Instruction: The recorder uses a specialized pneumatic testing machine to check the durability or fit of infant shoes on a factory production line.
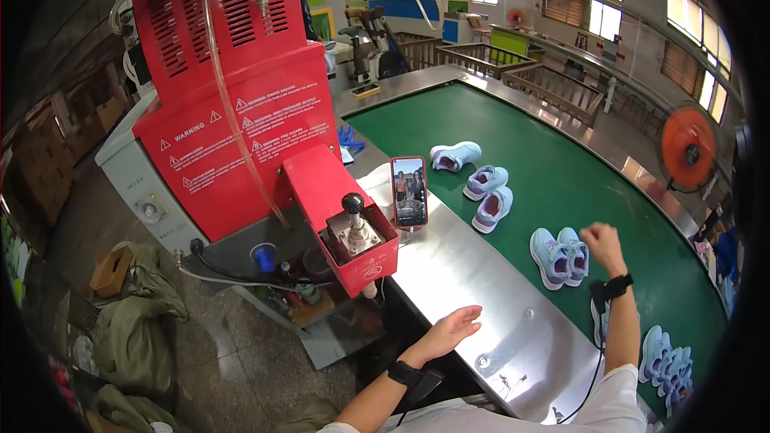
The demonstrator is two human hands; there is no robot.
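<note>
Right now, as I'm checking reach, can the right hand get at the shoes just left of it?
Probably yes: the right hand looks close to those shoes, with nothing visible between them.

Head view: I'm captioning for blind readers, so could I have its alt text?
A person's curled right hand is beside a pair of pale blue sneakers on a green surface, while the open left hand is at its metal border. More sneakers line it; a red machine stands at left.

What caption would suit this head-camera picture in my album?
Pale blue sneakers on a green surface, right hand near one pair, open left hand by the steel edge.
</note>
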